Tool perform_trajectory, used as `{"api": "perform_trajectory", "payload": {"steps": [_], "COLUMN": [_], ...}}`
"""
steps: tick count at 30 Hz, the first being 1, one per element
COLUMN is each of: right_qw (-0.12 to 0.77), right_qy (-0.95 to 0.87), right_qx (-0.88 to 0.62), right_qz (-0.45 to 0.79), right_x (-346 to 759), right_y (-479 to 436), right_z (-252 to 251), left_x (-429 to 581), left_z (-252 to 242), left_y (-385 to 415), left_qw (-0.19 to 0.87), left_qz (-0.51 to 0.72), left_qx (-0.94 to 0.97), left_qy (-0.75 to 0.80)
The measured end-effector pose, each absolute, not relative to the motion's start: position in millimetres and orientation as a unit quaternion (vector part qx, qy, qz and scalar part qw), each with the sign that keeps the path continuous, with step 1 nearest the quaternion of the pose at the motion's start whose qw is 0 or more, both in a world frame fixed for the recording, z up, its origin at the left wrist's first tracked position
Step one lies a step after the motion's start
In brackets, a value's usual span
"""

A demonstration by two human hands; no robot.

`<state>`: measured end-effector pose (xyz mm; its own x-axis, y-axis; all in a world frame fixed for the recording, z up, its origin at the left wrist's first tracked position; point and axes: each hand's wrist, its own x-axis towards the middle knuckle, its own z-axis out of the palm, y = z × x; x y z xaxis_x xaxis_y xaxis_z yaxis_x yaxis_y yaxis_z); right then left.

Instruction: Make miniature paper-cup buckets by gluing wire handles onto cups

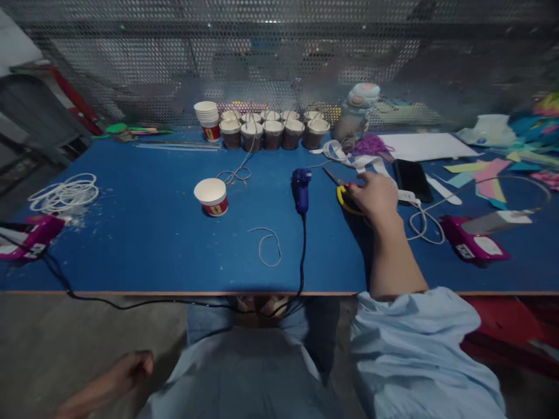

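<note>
Over the right half of the blue table, my right hand (376, 195) is closed on the yellow-handled scissors (345, 201), whose blades point up and left. My left hand (136, 368) hangs below the table's front edge, fingers curled and blurred; whether it holds anything cannot be made out. A blue glue gun (301, 189) lies left of the scissors, its black cord running off the front edge. Left of the gun stands a red and white paper cup (212, 196). Between them, nearer the front, lies a short piece of thin cord (269, 235).
Several filled cups (273, 135) and a cup stack (207, 119) line the back. Coiled white cord (65, 193) lies at the left. To the right are a black phone (413, 180), coloured strips (487, 177) and a magenta box (474, 241). A bottle (356, 110) stands behind.
</note>
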<state>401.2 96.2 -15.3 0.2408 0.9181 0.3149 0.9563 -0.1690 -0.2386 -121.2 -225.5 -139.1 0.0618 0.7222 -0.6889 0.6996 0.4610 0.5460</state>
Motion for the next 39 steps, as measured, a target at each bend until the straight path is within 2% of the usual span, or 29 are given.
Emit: {"api": "perform_trajectory", "payload": {"steps": [2, 4, 7, 8, 9, 11, 14, 17, 20, 27, 35, 39], "right_qw": [0.323, 0.414, 0.447, 0.432, 0.379, 0.179, 0.081, 0.055, 0.044, 0.083, 0.072, 0.11], "right_qy": [-0.599, -0.596, -0.668, -0.716, -0.771, -0.863, -0.883, -0.884, -0.88, -0.862, -0.88, -0.876], "right_qx": [-0.727, -0.678, -0.592, -0.548, -0.511, -0.459, -0.445, -0.449, -0.455, -0.464, -0.419, -0.423], "right_qz": [-0.092, -0.115, -0.063, -0.016, 0.034, 0.11, 0.123, 0.118, 0.129, 0.186, 0.21, 0.203], "right_x": [398, 386, 349, 334, 318, 290, 264, 254, 250, 244, 245, 242], "right_y": [95, 89, 70, 63, 55, 42, 31, 31, 41, 77, 58, 55], "right_z": [-8, 4, 20, 23, 24, 21, 8, -2, -3, 10, -5, -14], "left_x": [-100, -72, -32, -22, -14, -4, 5, 10, 12, 16, -2, -10], "left_z": [-121, -88, -28, -10, 5, 24, 31, 26, 21, 28, 36, 50], "left_y": [-207, -190, -165, -155, -143, -115, -66, -20, 14, 26, 33, 51], "left_qw": [0.483, 0.475, 0.457, 0.425, 0.385, 0.281, 0.168, 0.073, 0.049, -0.053, -0.05, 0.002], "left_qz": [0.033, 0.028, 0.053, 0.088, 0.136, 0.243, 0.32, 0.323, 0.296, 0.31, 0.325, 0.355], "left_qx": [0.545, 0.622, 0.717, 0.747, 0.771, 0.786, 0.78, 0.796, 0.815, 0.817, 0.804, 0.78], "left_qy": [0.685, 0.622, 0.524, 0.503, 0.489, 0.495, 0.51, 0.507, 0.496, 0.483, 0.496, 0.515]}}
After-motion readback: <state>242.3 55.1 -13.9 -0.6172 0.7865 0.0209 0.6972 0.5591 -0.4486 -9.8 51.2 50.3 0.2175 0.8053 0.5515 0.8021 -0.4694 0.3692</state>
